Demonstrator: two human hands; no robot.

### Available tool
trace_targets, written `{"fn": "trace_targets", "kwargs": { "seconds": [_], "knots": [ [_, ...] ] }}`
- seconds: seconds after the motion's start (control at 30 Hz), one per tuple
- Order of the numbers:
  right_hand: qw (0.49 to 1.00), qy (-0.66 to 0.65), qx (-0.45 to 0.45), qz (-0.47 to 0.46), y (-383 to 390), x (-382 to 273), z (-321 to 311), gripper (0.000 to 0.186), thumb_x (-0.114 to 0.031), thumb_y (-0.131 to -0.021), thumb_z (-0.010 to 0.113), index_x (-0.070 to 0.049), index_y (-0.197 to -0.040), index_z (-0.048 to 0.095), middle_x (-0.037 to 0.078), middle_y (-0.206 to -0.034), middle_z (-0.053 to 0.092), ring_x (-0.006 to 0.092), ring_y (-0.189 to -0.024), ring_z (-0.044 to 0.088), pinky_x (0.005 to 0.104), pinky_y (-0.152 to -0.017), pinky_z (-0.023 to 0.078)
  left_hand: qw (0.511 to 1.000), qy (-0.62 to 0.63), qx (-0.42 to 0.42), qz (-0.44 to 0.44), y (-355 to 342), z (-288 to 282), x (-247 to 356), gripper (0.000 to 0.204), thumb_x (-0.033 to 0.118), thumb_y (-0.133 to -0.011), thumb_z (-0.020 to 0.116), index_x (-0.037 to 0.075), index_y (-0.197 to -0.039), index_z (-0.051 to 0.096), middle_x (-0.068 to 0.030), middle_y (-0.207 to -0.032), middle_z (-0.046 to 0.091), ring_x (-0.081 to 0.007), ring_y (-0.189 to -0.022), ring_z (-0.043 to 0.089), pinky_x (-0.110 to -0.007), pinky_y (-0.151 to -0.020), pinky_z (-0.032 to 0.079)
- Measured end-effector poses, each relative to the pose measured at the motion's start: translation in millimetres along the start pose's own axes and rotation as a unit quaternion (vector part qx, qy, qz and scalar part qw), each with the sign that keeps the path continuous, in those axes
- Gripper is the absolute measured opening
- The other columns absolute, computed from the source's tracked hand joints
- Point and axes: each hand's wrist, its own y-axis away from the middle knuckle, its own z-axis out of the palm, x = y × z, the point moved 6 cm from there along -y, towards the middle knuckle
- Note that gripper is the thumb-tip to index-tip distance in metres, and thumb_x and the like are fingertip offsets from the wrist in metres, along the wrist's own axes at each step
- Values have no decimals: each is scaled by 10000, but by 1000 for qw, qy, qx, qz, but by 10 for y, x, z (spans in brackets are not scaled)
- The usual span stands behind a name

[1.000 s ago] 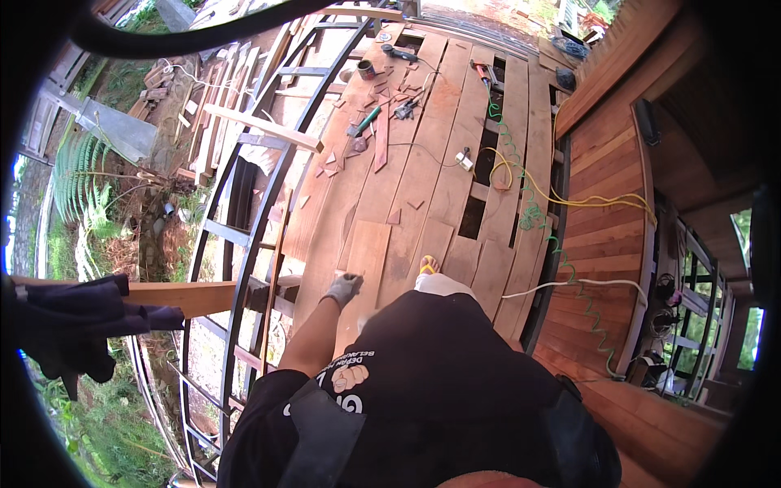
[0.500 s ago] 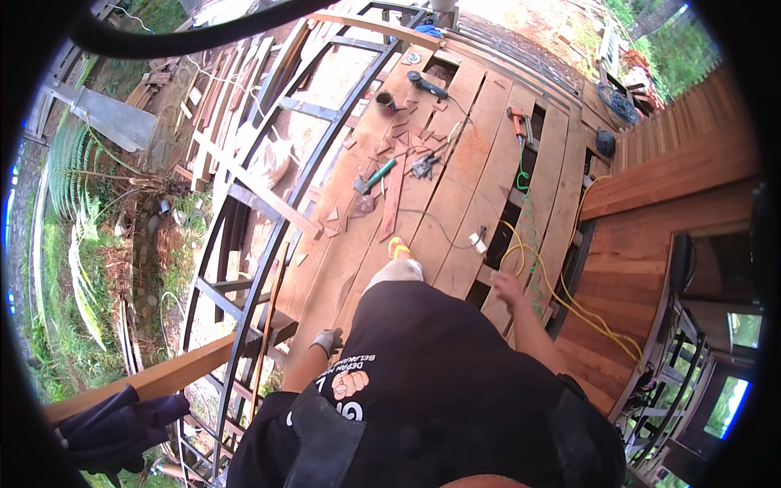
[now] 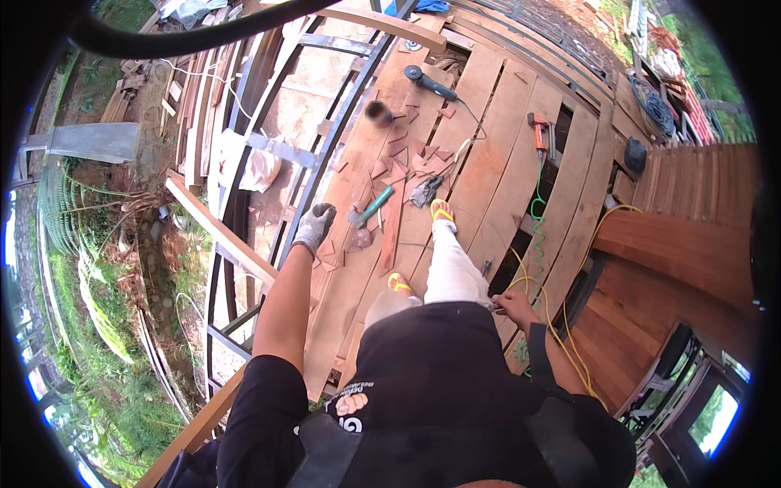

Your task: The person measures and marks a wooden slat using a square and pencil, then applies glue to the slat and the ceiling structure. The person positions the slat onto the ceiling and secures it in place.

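My left hand (image 3: 313, 226), in a grey glove with dark patches, is held out over the deck's left edge. Its fingers are curled, and nothing shows in them. A hammer with a green handle (image 3: 376, 206) lies to its right, beside broken reddish tile pieces (image 3: 394, 166). My bare right hand (image 3: 515, 308) is beside my white trouser leg (image 3: 452, 268), fingertips pinched together at the cloth. Whatever they grip there, if anything, is too small to make out. A dark crumpled glove (image 3: 425, 191) lies by the tiles.
An angle grinder (image 3: 429, 83) and an orange power tool (image 3: 539, 134) with a green coiled hose (image 3: 538, 215) lie ahead. Gaps split the deck planks (image 3: 464, 195). A yellow cable (image 3: 565, 305) loops at right. A black metal frame (image 3: 325, 146) borders the left.
My left hand has swung forward and up along the deck edge. My right hand has come lower, against the trouser leg. One leg has stepped forward, and the view has shifted.
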Motion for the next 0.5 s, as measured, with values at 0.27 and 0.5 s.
{"fn": "trace_targets", "kwargs": {
  "seconds": [0.27,0.5],
  "knots": [
    [866,487,27,-106,-3834,-703,-206,367,-306,-863,659,-25,-1100,664,201,-1055,709,391,-1026,668,473,-897,537,889,-436,137,-6,-2496,229,152,821,462,-823,738,47,-1462,430,-207,-1406,539,-358,-1320,493,-455,-1135,353],
    [891,405,-12,-203,-6060,-2420,1273,373,-250,-866,644,-31,-1168,617,239,-990,694,429,-956,663,502,-834,529,881,-438,157,-90,-3297,304,-259,656,495,-801,743,116,-1306,565,-190,-1078,720,-367,-1032,686,-456,-892,528]
  ]
}}
